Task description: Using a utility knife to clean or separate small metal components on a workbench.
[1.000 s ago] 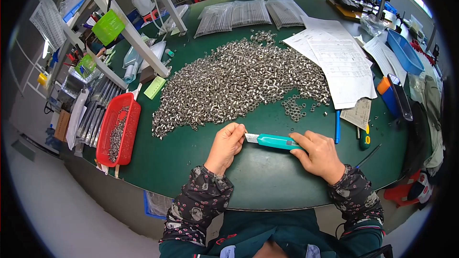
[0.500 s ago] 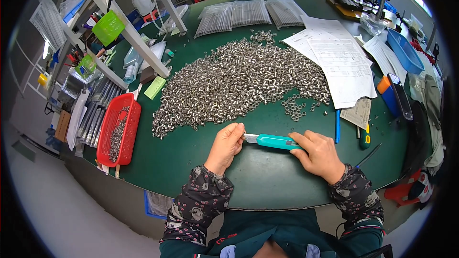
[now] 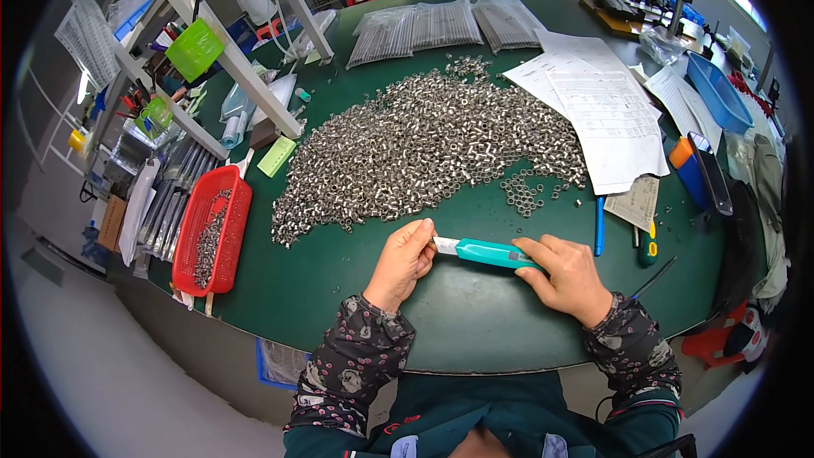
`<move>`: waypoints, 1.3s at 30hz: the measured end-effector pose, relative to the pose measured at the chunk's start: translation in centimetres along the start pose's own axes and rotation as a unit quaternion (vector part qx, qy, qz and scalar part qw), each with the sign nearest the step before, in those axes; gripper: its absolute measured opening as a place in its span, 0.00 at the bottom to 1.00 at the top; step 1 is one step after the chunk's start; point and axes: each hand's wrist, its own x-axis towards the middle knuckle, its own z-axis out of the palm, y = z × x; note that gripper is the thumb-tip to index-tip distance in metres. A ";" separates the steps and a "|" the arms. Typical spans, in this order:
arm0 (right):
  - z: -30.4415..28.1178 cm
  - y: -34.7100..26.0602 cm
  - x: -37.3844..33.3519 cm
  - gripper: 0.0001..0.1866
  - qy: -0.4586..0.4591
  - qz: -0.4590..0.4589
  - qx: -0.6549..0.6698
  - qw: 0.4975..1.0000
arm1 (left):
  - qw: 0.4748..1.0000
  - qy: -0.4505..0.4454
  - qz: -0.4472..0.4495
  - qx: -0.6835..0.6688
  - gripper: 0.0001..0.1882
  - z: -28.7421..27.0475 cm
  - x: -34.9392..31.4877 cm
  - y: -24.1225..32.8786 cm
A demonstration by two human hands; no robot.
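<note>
My right hand (image 3: 563,276) is wrapped round the teal handle of a utility knife (image 3: 490,253), whose short metal blade points left. At the blade's tip, my left hand (image 3: 400,263) is closed, thumb against forefinger. A small metal piece seems to sit in that pinch, mostly hidden by the fingers, so its kind is not clear. Just beyond both hands spreads a large heap of small silvery metal rings (image 3: 424,144) on the green table (image 3: 475,322). A few loose rings (image 3: 522,193) lie flat at the heap's near right side.
To the left stands a red plastic basket (image 3: 212,229) partly filled with small metal parts. Papers (image 3: 606,123) cover the right side, near a blue pen (image 3: 599,225) and a yellow-green handled tool (image 3: 648,248). Bagged metal rods (image 3: 445,24) lie at the back. A shelf post (image 3: 246,68) rises at left.
Both hands stay nearly in place. The knife blade shows slightly brighter and shifts a little at the left fingertips; the whole view moves very slightly.
</note>
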 end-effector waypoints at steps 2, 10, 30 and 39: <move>0.0 0.1 0.0 0.15 -0.011 0.008 0.026 1.000 | 1.000 -0.011 0.004 -0.009 0.13 0.1 0.0 0.0; 0.0 0.1 0.1 0.15 -0.033 0.028 0.045 0.998 | 0.999 -0.031 -0.006 -0.036 0.08 0.2 0.1 0.4; 0.4 1.0 -0.2 0.14 -0.044 0.080 0.139 0.986 | 0.997 -0.056 0.026 -0.055 0.06 -0.4 0.3 0.1; 0.1 0.5 0.0 0.14 -0.065 0.107 0.108 0.986 | 0.997 -0.047 0.033 -0.047 0.05 -0.3 0.2 0.0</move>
